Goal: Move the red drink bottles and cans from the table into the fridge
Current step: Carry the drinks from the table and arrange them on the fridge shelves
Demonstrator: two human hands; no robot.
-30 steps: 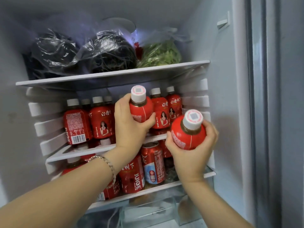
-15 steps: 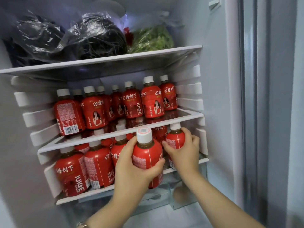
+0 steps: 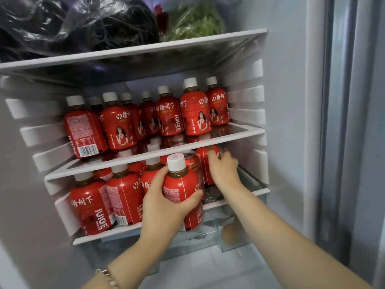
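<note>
Left hand (image 3: 166,207) grips a bottle (image 3: 180,184) at the lower shelf's (image 3: 108,232) front; right hand (image 3: 224,172) holds another bottle (image 3: 203,163) beside a can (image 3: 192,161).

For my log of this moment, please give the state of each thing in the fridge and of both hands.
Fridge: open.
Left hand: grips the front bottle.
Front bottle: upright, capped, at the lower shelf's front.
Right hand: holds the back bottle; blurred.
Back bottle: upright, deep on the lower shelf.
Can: upright, between those two bottles.
Middle-shelf bottles: upright, capped.
</note>
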